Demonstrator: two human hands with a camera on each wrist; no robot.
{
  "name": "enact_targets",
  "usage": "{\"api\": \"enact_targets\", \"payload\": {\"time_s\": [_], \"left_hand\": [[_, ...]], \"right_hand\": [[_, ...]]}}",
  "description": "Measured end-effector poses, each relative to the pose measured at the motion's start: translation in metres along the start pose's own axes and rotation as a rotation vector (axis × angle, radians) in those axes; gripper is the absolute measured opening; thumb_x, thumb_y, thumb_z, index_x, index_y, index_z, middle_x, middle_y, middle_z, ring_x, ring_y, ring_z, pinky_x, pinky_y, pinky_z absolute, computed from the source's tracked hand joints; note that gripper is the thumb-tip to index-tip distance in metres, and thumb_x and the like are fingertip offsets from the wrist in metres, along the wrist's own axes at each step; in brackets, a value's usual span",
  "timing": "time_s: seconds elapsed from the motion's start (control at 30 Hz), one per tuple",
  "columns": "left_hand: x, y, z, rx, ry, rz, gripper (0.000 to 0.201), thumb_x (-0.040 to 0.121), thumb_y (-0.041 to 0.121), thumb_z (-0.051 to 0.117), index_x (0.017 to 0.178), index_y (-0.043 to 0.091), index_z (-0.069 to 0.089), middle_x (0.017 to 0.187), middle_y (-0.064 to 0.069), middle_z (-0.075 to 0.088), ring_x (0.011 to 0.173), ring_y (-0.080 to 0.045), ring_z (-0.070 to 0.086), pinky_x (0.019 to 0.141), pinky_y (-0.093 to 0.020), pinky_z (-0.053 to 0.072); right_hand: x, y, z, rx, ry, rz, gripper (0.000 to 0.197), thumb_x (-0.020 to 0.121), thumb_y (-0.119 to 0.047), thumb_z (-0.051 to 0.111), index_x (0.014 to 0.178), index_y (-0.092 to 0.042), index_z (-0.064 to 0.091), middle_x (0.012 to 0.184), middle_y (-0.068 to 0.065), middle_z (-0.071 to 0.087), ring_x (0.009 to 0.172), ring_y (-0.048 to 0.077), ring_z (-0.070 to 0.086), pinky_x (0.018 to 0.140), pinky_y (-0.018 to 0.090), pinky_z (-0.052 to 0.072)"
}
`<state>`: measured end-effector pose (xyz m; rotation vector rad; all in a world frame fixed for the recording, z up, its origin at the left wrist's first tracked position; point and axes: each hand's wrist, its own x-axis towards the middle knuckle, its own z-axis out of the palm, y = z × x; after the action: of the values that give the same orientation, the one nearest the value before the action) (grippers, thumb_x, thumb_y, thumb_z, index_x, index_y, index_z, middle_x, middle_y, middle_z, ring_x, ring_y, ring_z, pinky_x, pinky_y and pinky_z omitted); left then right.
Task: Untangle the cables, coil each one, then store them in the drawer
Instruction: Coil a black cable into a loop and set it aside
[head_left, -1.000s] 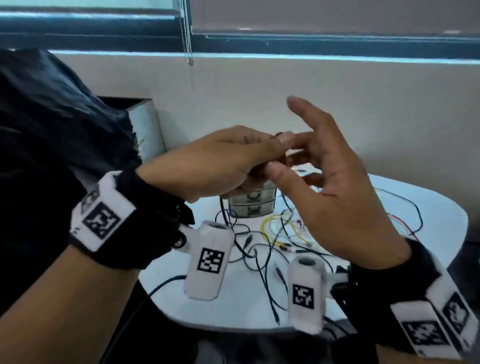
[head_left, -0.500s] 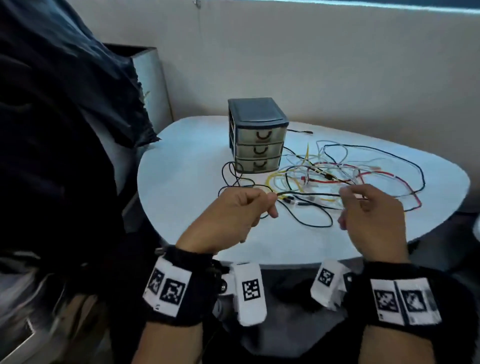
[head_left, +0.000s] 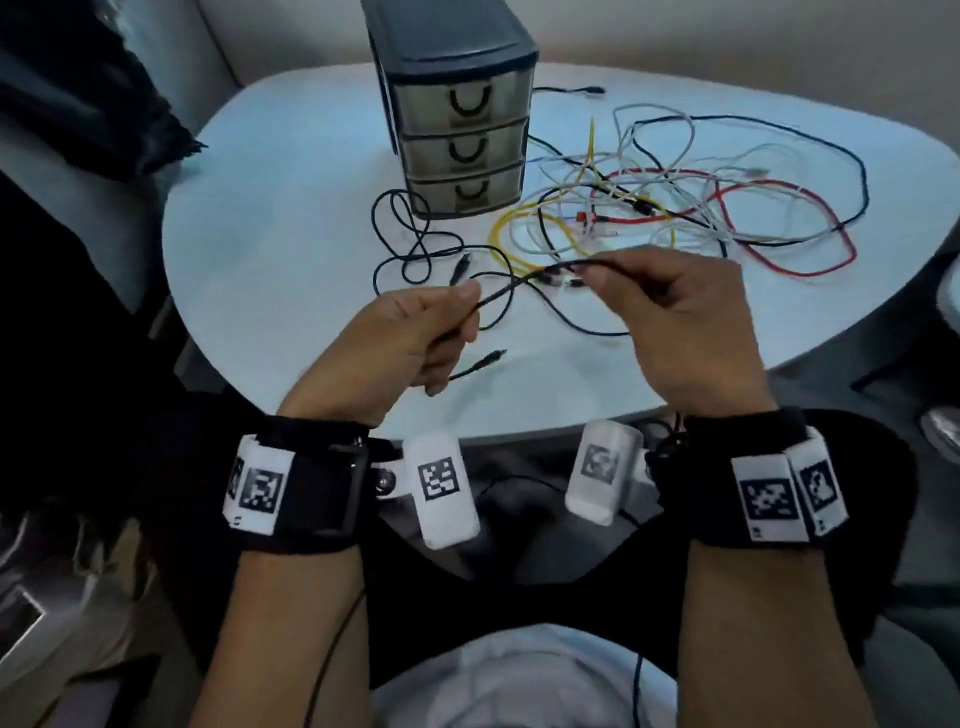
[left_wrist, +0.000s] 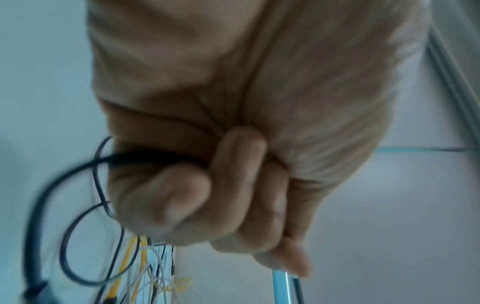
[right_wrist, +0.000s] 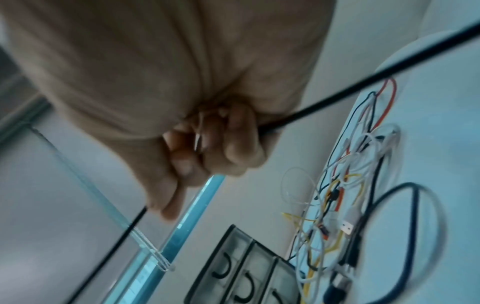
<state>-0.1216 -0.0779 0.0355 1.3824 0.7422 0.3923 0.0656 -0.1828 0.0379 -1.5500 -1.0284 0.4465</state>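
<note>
A thin black cable (head_left: 524, 283) stretches between my two hands above the near part of the white table (head_left: 291, 208). My left hand (head_left: 415, 338) grips one stretch of it (left_wrist: 145, 159), and its plug end (head_left: 483, 361) hangs below. My right hand (head_left: 670, 312) pinches the other stretch (right_wrist: 337, 96). Behind them lies a tangle of yellow, white, red and black cables (head_left: 649, 208). A small dark three-drawer unit (head_left: 457, 109) stands at the back, all drawers closed (right_wrist: 246, 277).
Another loose black cable (head_left: 410, 244) lies in loops left of the tangle, in front of the drawers. A dark bag (head_left: 78, 93) sits at the far left beside the table. The table's near edge (head_left: 519, 421) runs just beyond my wrists.
My hands came down from in front of my face to just above the table and moved apart. They now hold the black cable stretched between them, and the head view has tipped downward.
</note>
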Motion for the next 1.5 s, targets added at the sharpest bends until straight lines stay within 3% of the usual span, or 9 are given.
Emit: {"api": "enact_targets", "payload": {"time_s": [0.23, 0.43, 0.5, 0.6, 0.77, 0.87, 1.07, 1.23, 1.5], "left_hand": [[-0.005, 0.004, -0.032, -0.487, -0.115, 0.219, 0.032, 0.098, 0.037, 0.042, 0.078, 0.024, 0.064, 0.049, 0.014, 0.038, 0.042, -0.005, 0.031, 0.062, -0.023, 0.045], [0.007, 0.02, -0.001, -0.143, 0.076, 0.095, 0.036, 0.104, 0.027, 0.044, 0.076, 0.018, 0.064, 0.052, 0.008, 0.022, 0.044, -0.008, 0.013, 0.043, -0.022, 0.008], [0.012, 0.021, 0.015, -0.104, 0.098, 0.051, 0.036, 0.104, 0.029, 0.046, 0.072, 0.016, 0.056, 0.053, 0.006, 0.021, 0.045, -0.009, 0.013, 0.042, -0.02, 0.01], [0.012, 0.024, 0.014, -0.233, 0.141, 0.0, 0.041, 0.104, 0.035, 0.046, 0.066, 0.019, 0.046, 0.053, 0.006, 0.019, 0.043, -0.009, 0.012, 0.04, -0.021, 0.009], [0.01, 0.036, 0.02, -0.586, 0.102, 0.15, 0.035, 0.106, 0.031, 0.037, 0.078, 0.016, 0.049, 0.054, 0.006, 0.038, 0.045, -0.009, 0.037, 0.046, -0.019, 0.034], [0.016, 0.035, 0.028, -0.686, 0.164, 0.317, 0.031, 0.108, 0.026, 0.034, 0.085, 0.013, 0.05, 0.072, 0.0, 0.07, 0.083, -0.02, 0.072, 0.083, -0.029, 0.057], [0.028, 0.007, 0.016, -0.067, 0.481, 0.458, 0.025, 0.105, 0.014, 0.044, 0.092, 0.012, 0.065, 0.059, 0.01, 0.06, 0.074, -0.016, 0.068, 0.078, -0.031, 0.055], [0.021, 0.006, 0.036, 0.268, 0.301, 0.472, 0.039, 0.103, 0.022, 0.052, 0.067, 0.026, 0.063, 0.055, 0.012, 0.058, 0.051, -0.006, 0.054, 0.059, -0.021, 0.042], [-0.001, 0.028, 0.031, -0.479, -0.083, 0.332, 0.044, 0.102, 0.029, 0.038, 0.085, 0.017, 0.076, 0.045, 0.012, 0.039, 0.039, -0.004, 0.04, 0.069, -0.024, 0.056]], "right_hand": [[0.011, 0.029, 0.001, 0.195, 0.141, 0.185, 0.02, 0.091, -0.014, 0.068, 0.106, -0.026, 0.073, 0.061, -0.016, 0.061, 0.056, 0.001, 0.048, 0.056, 0.011, 0.039], [0.01, 0.002, 0.021, -0.105, -0.243, -0.006, 0.054, 0.09, -0.014, 0.068, 0.139, -0.028, 0.051, 0.124, -0.007, 0.064, 0.115, 0.001, 0.058, 0.099, 0.019, 0.046], [0.008, -0.013, 0.03, 0.073, -0.276, -0.071, 0.043, 0.091, -0.007, 0.065, 0.132, -0.015, 0.056, 0.11, 0.004, 0.069, 0.094, 0.018, 0.067, 0.089, 0.037, 0.055], [0.007, -0.019, 0.029, 0.178, -0.198, -0.02, 0.019, 0.09, -0.006, 0.066, 0.108, -0.015, 0.068, 0.065, -0.003, 0.062, 0.051, 0.013, 0.051, 0.049, 0.023, 0.044], [0.008, -0.007, 0.039, 0.062, -0.034, -0.044, 0.013, 0.093, -0.011, 0.064, 0.091, -0.018, 0.074, 0.052, -0.013, 0.054, 0.05, 0.001, 0.047, 0.054, 0.011, 0.036], [-0.006, -0.006, 0.05, -0.117, -0.236, -0.048, 0.027, 0.098, -0.019, 0.056, 0.077, -0.014, 0.072, 0.05, 0.001, 0.051, 0.048, 0.002, 0.041, 0.051, 0.026, 0.033], [-0.021, -0.034, 0.017, -0.153, -0.513, 0.007, 0.021, 0.1, -0.024, 0.051, 0.089, -0.023, 0.069, 0.057, 0.009, 0.044, 0.053, 0.025, 0.038, 0.049, 0.034, 0.032], [-0.003, -0.05, -0.001, -0.139, -0.347, -0.108, 0.02, 0.097, -0.014, 0.059, 0.078, -0.016, 0.068, 0.054, -0.005, 0.053, 0.05, 0.015, 0.035, 0.048, 0.024, 0.03], [0.034, -0.003, 0.009, 0.194, -0.104, 0.102, 0.011, 0.087, -0.019, 0.07, 0.078, -0.023, 0.074, 0.047, -0.011, 0.048, 0.04, 0.005, 0.032, 0.041, 0.016, 0.028]]}}
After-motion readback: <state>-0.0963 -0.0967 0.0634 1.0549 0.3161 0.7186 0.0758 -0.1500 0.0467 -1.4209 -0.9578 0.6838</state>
